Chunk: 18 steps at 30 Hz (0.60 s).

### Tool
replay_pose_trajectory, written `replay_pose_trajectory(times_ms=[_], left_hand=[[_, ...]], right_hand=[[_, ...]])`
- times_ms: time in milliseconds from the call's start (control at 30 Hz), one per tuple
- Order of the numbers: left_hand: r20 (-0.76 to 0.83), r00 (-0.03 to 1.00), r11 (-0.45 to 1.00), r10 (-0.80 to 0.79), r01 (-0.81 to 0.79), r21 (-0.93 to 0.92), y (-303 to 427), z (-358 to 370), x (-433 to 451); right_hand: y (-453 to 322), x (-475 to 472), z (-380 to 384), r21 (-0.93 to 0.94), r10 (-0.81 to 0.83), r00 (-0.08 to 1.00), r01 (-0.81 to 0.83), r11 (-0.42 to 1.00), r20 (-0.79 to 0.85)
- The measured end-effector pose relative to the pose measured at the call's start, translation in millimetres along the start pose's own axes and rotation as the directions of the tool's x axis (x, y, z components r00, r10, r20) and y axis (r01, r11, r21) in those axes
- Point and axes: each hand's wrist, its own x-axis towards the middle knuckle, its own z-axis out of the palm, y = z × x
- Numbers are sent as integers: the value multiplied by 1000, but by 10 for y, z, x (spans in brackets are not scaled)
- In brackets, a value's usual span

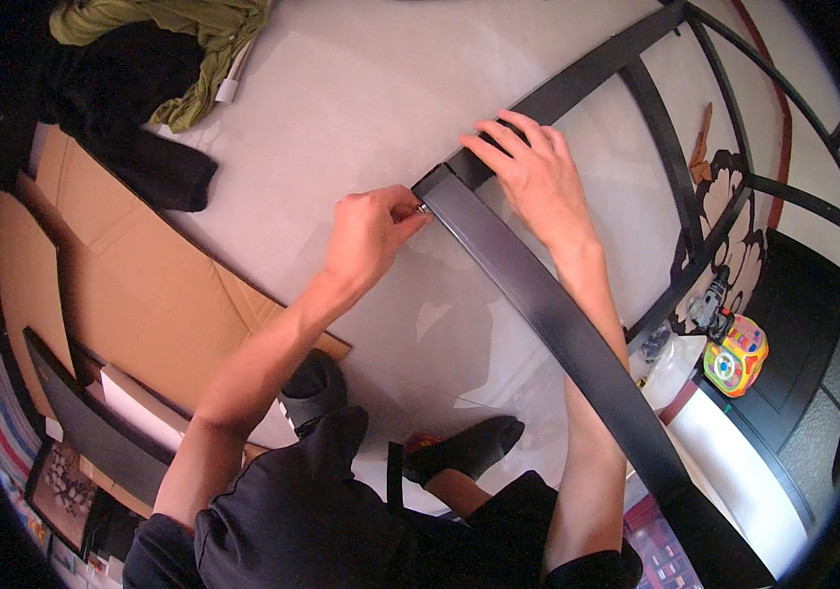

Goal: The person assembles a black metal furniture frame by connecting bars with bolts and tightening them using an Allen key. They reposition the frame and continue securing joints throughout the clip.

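Two black flat bars meet at a corner in front of me. One black bar (545, 294) runs down past my right forearm, while the other black bar (596, 70) stretches away to the upper right. At the corner, my left hand (368, 235) pinches a small shiny metal fastener (423, 209) against the side of the nearer bar's end. The fingertips partly hide it, so its exact kind is unclear. Just beyond the joint, my right hand (541, 177) lies over the far bar, its fingers spread and hooked over the outer edge.
Curved black bars (659, 143) extend to the right. A cordless drill (711, 302), a colourful toy (736, 357) and a clear plastic bag (674, 368) lie at right. Cardboard (147, 287), a dark cloth (125, 81) and a green cloth (202, 81) lie at left.
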Motion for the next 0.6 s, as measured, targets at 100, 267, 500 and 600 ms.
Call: replay_pose_trajectory(times_ms=[100, 267, 500, 600], left_hand=[[39, 998, 984, -59, 64, -167, -19, 39, -40], [355, 913, 810, -201, 359, -463, -184, 4, 16], [547, 813, 705, -200, 507, -495, -181, -64, 93], [579, 800, 593, -157, 546, -593, -329, -77, 120]], right_hand=[[-9, 12, -19, -1, -3, 1000, 3, 1000, -3], [-34, 29, -45, 3, 11, 1000, -11, 1000, 13], [-31, 25, -4, 4, 19, 1000, -19, 1000, 9], [-37, 23, -28, 13, 23, 1000, -23, 1000, 5]])
